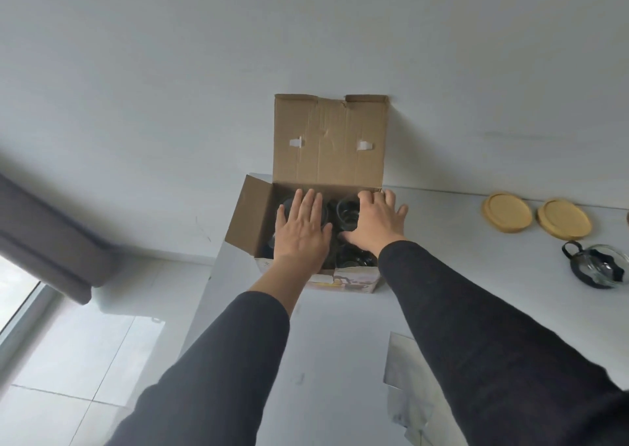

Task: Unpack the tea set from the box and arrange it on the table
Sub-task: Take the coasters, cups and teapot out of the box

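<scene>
Tea set pieces were partly out, partly inside the cardboard box (326, 207), which sat on the white desk (340, 343) w/ its back against the wall. Box lid flap stood upright at the rear, two bits of white tape on it; a side flap hung out to the box's left. Inside the box, dark glass cups (347, 209) showed between the hands, exact count can't be told.

Left hand (301, 233) lay flat over the box's left half, palm down, fingers straight and spread forward, grip wide, closed on nothing. Right hand (372, 222) reached over the box's right half, fingers splayed toward the box's far right edge, thumb dipping down by the cups; grip wide too, whether the thumb touched a cup can't be told. Both arms wore dark long sleeves.

Right of the box, well apart from it, two round wooden lids (507, 212) lay flat on the desk side by side near the wall. Nearer than those, still right of the box, a glass teapot (600, 268) w/ black handle stood on the desk. In front of the box and to its right, a clear plastic sheet (408, 377) lay on the desk.
</scene>
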A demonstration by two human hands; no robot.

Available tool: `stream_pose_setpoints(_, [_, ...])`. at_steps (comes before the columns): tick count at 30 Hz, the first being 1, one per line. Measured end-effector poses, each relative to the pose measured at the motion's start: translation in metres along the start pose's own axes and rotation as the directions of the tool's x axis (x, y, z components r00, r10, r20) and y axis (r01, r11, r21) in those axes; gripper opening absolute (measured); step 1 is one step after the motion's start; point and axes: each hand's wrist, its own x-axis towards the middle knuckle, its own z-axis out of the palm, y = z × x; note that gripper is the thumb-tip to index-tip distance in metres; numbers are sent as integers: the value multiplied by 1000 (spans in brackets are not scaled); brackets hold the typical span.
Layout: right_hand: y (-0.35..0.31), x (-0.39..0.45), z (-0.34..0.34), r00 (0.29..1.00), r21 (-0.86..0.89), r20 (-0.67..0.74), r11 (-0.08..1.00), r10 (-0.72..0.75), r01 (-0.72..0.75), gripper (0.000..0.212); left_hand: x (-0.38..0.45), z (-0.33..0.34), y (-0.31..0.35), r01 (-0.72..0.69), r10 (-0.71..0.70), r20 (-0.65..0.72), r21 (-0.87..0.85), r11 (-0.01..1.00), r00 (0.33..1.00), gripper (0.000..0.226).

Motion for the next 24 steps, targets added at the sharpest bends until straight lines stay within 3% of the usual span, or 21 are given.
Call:
stream_pose_setpoints(7, [-1,-4,-3,994,67,-104,997,33,-26,74,0,0,2,-3,3,16,-2,1000,1000,59])
stream_pose_setpoints(14, [11,-15,-26,952,345,-306,932,2,109,82,0,-1,4,8,-8,15,-31,999,1000,60])
stream_pose_setpoints(18, [24,-27,-43,918,421,-393,898,51,131,76,-2,-2,8,31,-30,21,-54,998,999,61])
stream_pose_setpoints(24, [71,-46,-44,905,490,-390,871,168,49,71,-1,-6,28,118,-117,19,-201,972,993,60])
